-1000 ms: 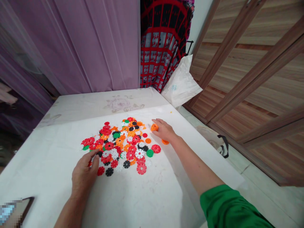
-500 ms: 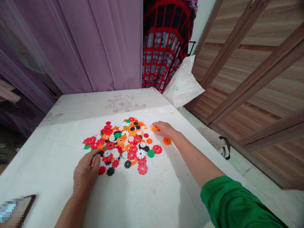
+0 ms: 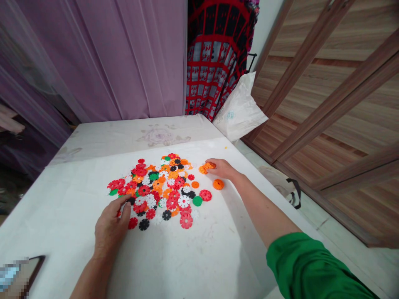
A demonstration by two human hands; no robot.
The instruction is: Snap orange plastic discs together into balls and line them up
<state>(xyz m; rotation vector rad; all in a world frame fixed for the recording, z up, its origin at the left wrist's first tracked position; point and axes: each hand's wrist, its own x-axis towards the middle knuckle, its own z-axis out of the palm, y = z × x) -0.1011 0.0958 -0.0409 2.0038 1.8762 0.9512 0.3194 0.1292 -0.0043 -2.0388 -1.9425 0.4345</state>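
Observation:
A pile of flat flower-shaped plastic discs point(image 3: 162, 187) in red, orange, white, black and green lies spread on a white table point(image 3: 187, 257). My right hand point(image 3: 222, 168) rests at the pile's right edge, its fingers pinched on an orange disc point(image 3: 206, 167). Another orange disc point(image 3: 218, 184) lies just beside that hand. My left hand point(image 3: 110, 226) lies at the pile's near left edge, fingers curled together, fingertips touching discs there; what they hold, if anything, is hidden.
A dark phone point(image 3: 29, 272) lies at the table's near left corner. Purple curtains point(image 3: 109, 62) hang behind the table, a red patterned cloth point(image 3: 215, 54) and a white bag point(image 3: 240, 110) stand at the far right. Wooden doors point(image 3: 336, 95) fill the right side.
My right hand has curled and closed its fingers on the orange disc at the pile's right edge. The orange disc beside it is now uncovered. My left hand has barely moved.

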